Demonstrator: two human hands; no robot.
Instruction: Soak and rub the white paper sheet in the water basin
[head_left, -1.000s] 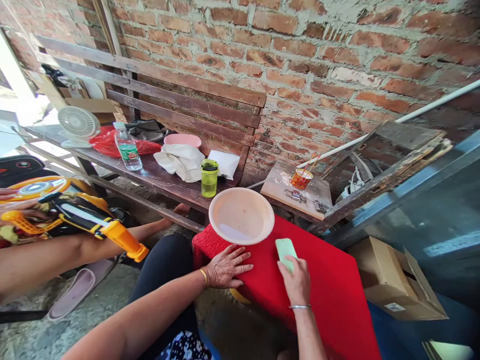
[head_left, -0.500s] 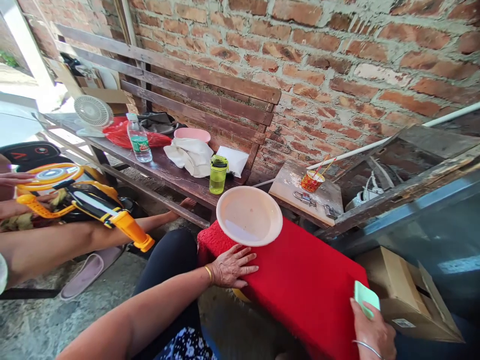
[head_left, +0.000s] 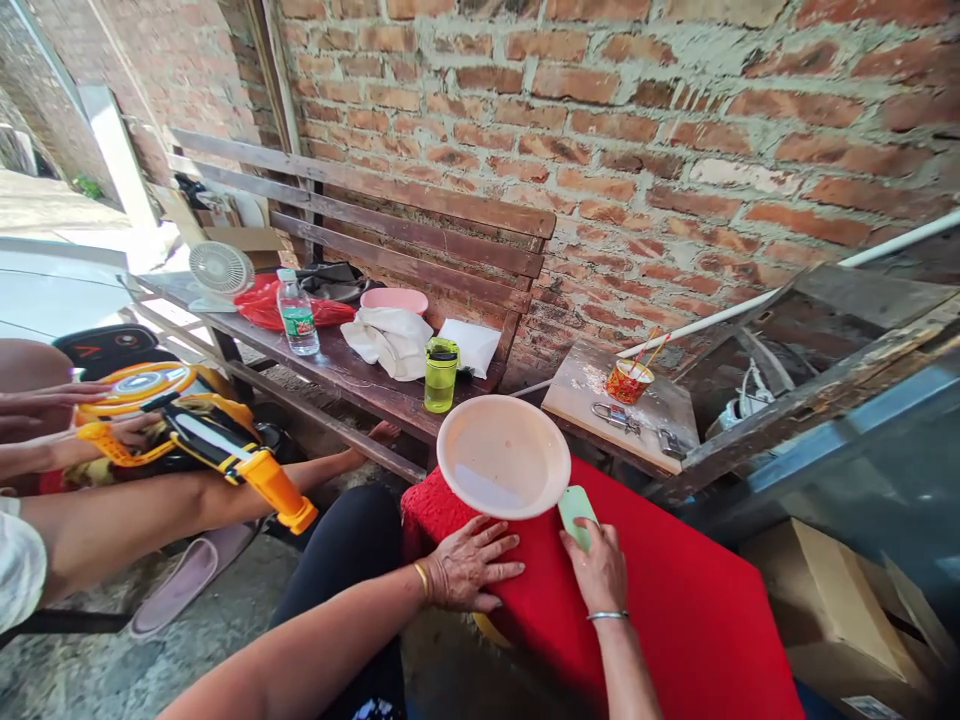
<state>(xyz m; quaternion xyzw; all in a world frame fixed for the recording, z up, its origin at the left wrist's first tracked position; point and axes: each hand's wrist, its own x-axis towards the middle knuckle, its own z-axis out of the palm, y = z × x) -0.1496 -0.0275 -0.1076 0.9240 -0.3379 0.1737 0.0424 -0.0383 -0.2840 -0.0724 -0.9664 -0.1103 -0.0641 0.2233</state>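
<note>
My left hand (head_left: pixel 474 568) lies flat with spread fingers on the near left part of the red cloth (head_left: pixel 675 590), just below the basin. My right hand (head_left: pixel 598 570) grips a pale green, flat block with rounded corners (head_left: pixel 576 508), shaped like the back of a scrub brush; its underside is hidden. The block is at the cloth, close to the right side of the pale pink basin (head_left: pixel 480 452). Shallow water shows in the basin, which rests on the far left end of the cloth-covered surface.
On the wooden bench (head_left: pixel 345 372) stand a green drink bottle (head_left: pixel 440 378), a water bottle (head_left: pixel 298 318) and a fan (head_left: pixel 221 268). Another person's legs and hands are at left with an orange toy (head_left: pixel 277 485). A paper cup (head_left: pixel 628 382) and cardboard box (head_left: pixel 832 590) are at right.
My right hand has moved left and away from me with the pale green block, from the cloth's right edge to beside the basin. My left hand stays on the cloth.
</note>
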